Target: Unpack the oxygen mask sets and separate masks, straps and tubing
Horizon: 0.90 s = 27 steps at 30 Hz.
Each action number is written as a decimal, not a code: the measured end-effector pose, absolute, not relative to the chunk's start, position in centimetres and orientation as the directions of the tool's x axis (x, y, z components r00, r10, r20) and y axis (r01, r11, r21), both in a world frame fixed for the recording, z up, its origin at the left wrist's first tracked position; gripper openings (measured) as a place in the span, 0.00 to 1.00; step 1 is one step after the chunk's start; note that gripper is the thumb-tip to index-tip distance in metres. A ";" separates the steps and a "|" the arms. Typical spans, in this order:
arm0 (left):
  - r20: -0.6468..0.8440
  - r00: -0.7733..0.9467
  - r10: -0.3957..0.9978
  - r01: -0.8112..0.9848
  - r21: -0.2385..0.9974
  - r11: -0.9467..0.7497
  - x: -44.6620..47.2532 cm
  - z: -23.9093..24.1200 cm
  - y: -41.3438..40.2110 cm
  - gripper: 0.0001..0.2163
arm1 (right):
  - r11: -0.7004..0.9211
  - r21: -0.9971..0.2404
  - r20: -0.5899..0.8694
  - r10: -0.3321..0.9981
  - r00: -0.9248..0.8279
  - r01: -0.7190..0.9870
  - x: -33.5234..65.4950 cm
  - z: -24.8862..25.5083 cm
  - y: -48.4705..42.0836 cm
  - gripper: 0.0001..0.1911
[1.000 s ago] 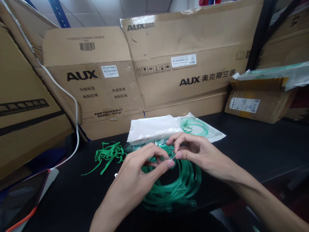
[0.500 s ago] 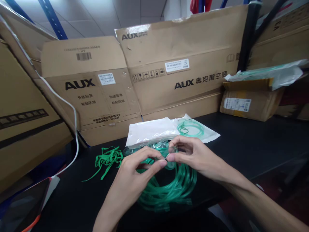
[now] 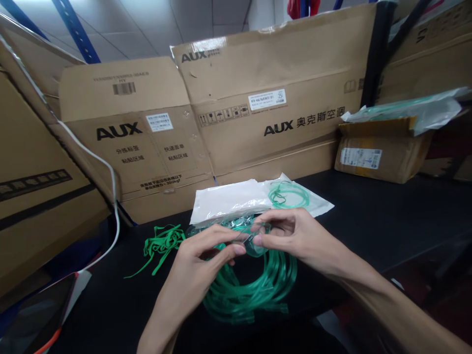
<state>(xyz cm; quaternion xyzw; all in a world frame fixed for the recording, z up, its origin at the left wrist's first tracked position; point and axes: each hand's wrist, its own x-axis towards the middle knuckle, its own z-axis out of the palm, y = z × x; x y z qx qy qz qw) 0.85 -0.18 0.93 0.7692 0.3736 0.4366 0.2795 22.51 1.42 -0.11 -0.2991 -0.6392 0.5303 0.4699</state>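
Observation:
Both hands meet above a coil of translucent green tubing [image 3: 254, 290] on the black table. My left hand [image 3: 206, 260] is closed in a pinch on a thin, shiny, wire-like strip [image 3: 241, 239]. My right hand [image 3: 283, 233] pinches the edge of a clear plastic piece [image 3: 258, 250], which looks like part of an oxygen mask; fingers hide much of it. The strip's far end meets this piece, but whether it passes through I cannot tell. Left of the hands lies a tangle of green elastic straps [image 3: 164, 243]. Behind are white plastic packets [image 3: 226, 196] with a thin green tube coil [image 3: 289, 195] on top.
Large cardboard boxes [image 3: 236, 147] wall off the table's back. A smaller open carton [image 3: 376, 157] with a plastic packet [image 3: 405, 108] on it stands at right. At the left edge lie a phone [image 3: 40, 314] and a white cable [image 3: 114, 196].
My left fingertips have drawn a little left, away from the right ones, and more of the thin strip shows between them. The view has shifted slightly.

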 end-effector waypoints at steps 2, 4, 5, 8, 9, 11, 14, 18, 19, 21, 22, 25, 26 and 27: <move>0.450 0.341 0.825 0.334 0.763 -0.554 0.9 1.0 -0.1 0.07 | 0.242 -0.963 0.270 0.893 -0.359 -0.120 22.4 0.0 1.3 0.07; 0.442 0.340 0.830 0.334 0.768 -0.546 0.9 1.1 -0.1 0.08 | 0.237 -0.964 0.265 0.898 -0.350 -0.123 22.3 0.1 1.1 0.07; 0.443 0.337 0.831 0.334 0.769 -0.546 0.9 1.2 -0.1 0.07 | 0.239 -0.963 0.268 0.898 -0.349 -0.125 22.3 0.1 1.1 0.07; 0.447 0.323 0.834 0.320 0.778 -0.541 0.9 1.2 0.0 0.06 | 0.246 -0.960 0.278 0.895 -0.348 -0.132 22.4 0.1 0.9 0.08; 0.441 0.323 0.837 0.315 0.784 -0.535 0.9 1.2 0.0 0.06 | 0.246 -0.960 0.279 0.897 -0.344 -0.136 22.3 0.1 0.8 0.08; 0.425 0.328 0.844 0.311 0.795 -0.521 0.8 1.0 0.1 0.06 | 0.246 -0.961 0.275 0.904 -0.326 -0.129 22.2 0.2 0.7 0.08; 0.404 0.326 0.855 0.325 0.801 -0.503 0.7 0.7 0.1 0.06 | 0.257 -0.962 0.274 0.912 -0.306 -0.097 21.9 0.4 0.7 0.09; 0.392 0.318 0.863 0.353 0.796 -0.491 0.7 0.5 0.0 0.06 | 0.288 -0.955 0.296 0.903 -0.311 -0.073 21.8 0.1 0.8 0.09; 0.392 0.311 0.866 0.364 0.793 -0.489 0.7 0.5 0.0 0.06 | 0.301 -0.951 0.306 0.899 -0.312 -0.067 21.7 0.0 0.8 0.08; 0.396 0.297 0.869 0.385 0.783 -0.488 0.8 0.6 0.0 0.06 | 0.317 -0.946 0.323 0.891 -0.319 -0.074 21.7 -0.4 1.1 0.08; 0.397 0.294 0.869 0.395 0.778 -0.489 0.9 0.6 0.0 0.06 | 0.319 -0.944 0.329 0.887 -0.323 -0.085 21.7 -0.5 1.2 0.08; 0.402 0.309 0.862 0.439 0.744 -0.504 1.0 0.8 0.2 0.07 | 0.333 -0.938 0.347 0.880 -0.324 -0.100 21.8 -0.7 1.6 0.08; 0.412 0.312 0.856 0.457 0.725 -0.516 1.0 0.8 0.2 0.07 | 0.351 -0.931 0.363 0.873 -0.325 -0.097 21.8 -0.8 1.7 0.08; 0.423 0.314 0.850 0.478 0.703 -0.526 1.0 0.8 0.3 0.07 | 0.374 -0.923 0.382 0.864 -0.328 -0.091 21.9 -0.8 1.8 0.07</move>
